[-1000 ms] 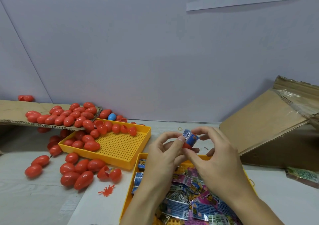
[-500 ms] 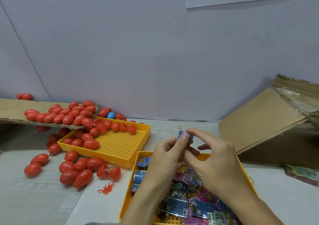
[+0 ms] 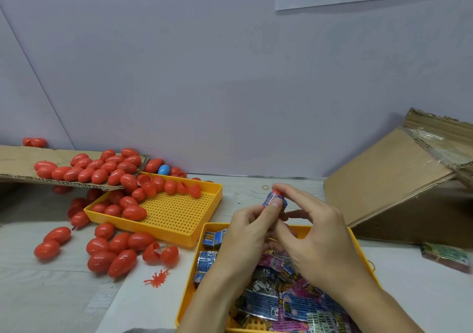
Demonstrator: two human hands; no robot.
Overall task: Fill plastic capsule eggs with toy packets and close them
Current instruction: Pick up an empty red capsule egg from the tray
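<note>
Both hands meet above the near yellow tray (image 3: pixel 358 245) of toy packets (image 3: pixel 266 304). My left hand (image 3: pixel 245 240) grips a red capsule egg half, mostly hidden by its fingers. A blue toy packet (image 3: pixel 272 199) sticks out of that half, with a bit of red egg (image 3: pixel 277 192) showing above it. My right hand (image 3: pixel 314 238) pinches the packet and egg from the right and top. A split-open red egg (image 3: pixel 160 254) lies on the table to the left.
A second yellow tray (image 3: pixel 179 215) at left holds several red eggs (image 3: pixel 134 212). More red eggs lie on a cardboard sheet (image 3: pixel 15 164) and on the table (image 3: pixel 41 294), with one blue egg (image 3: pixel 163 169). A cardboard box (image 3: pixel 399 187) leans at right. An orange toy (image 3: pixel 156 277) lies near.
The hands stayed joined over the near tray. The packet has gone deeper between the fingers, and red egg plastic now shows above it under my right fingers.
</note>
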